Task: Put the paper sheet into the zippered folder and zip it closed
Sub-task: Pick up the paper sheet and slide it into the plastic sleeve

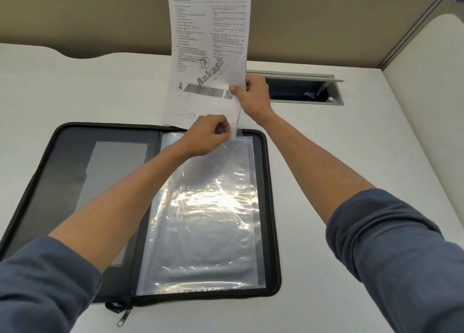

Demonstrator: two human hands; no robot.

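Paper sheet, "Aakash" watermark, pinched by right hand; left hand grips sleeve.

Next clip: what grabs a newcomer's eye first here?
The printed paper sheet, held upright by the right hand above the far edge of the open zippered folder. Below it, the left hand pinches the top of a glossy clear sleeve on the folder's right half.

A white desk carries the open black folder, lying flat. Behind the folder and to its right, a grey cable tray is sunk into the desk.
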